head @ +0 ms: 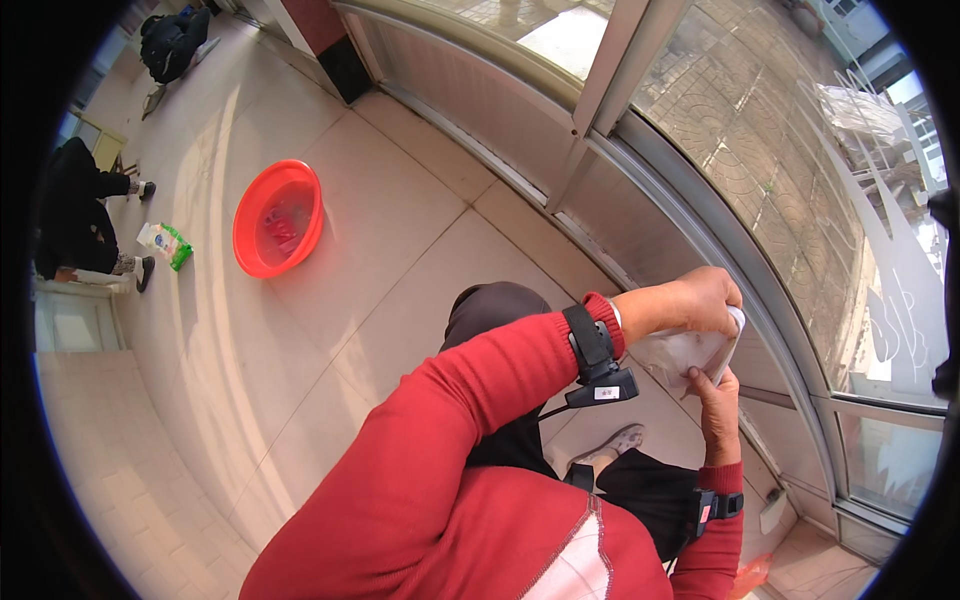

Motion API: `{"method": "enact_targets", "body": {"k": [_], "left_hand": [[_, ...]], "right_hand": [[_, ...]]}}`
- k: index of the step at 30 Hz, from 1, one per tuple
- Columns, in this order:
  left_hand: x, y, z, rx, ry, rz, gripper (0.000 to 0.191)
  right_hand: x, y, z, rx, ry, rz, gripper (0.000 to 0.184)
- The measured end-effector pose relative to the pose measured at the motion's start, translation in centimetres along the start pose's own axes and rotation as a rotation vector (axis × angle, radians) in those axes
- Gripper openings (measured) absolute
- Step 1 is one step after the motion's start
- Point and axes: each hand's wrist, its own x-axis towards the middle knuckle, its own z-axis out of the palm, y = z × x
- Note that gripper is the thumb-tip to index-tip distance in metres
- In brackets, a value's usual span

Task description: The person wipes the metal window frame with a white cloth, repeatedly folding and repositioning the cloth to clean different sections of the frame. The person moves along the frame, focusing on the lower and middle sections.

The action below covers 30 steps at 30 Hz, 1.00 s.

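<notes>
A thin white cloth or wipe (pixel 667 349) with dark smudges is stretched between my two hands, close to the metal-framed glass door (pixel 739 247). My left hand (pixel 694 300) grips its upper edge, fingers curled over a folded corner. Below it, my right hand (pixel 716 409) pinches the lower edge, with the thumb showing on the near face. Part of the cloth hides behind my left hand and wrist. Both wrists carry black strapped devices. My knee (pixel 499 304) and one shoe (pixel 611 442) show beneath my arms.
An orange-red plastic basin (pixel 241 232) holds water and pink-red cloth. A green and white packet (pixel 166 244) lies beyond it. Two people in dark clothes are at the left (pixel 79 210) and far upper left (pixel 169 45). An orange plastic bag (pixel 752 576) lies at lower right.
</notes>
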Motion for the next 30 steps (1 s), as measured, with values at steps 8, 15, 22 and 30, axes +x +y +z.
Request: {"method": "enact_targets", "body": {"k": [8,15,22,30], "left_hand": [[0.4,-0.9,0.8,0.366,0.199,0.049,0.041],[0.6,-1.3,0.9,0.348,0.294,0.076,0.032],[0.7,-1.2,1.0,0.37,0.271,0.055,0.023],[0.9,-1.5,1.3,0.401,0.307,0.108,0.021]], "right_hand": [[-0.9,1.5,-0.3,0.354,-0.095,0.035,0.042],[-0.4,2.8,1.9,0.409,-0.044,0.011,0.033],[-1.0,4.3,3.8,0.446,-0.062,0.119,0.029],[-1.6,4.9,6.3,0.394,-0.1,0.172,0.03]]}}
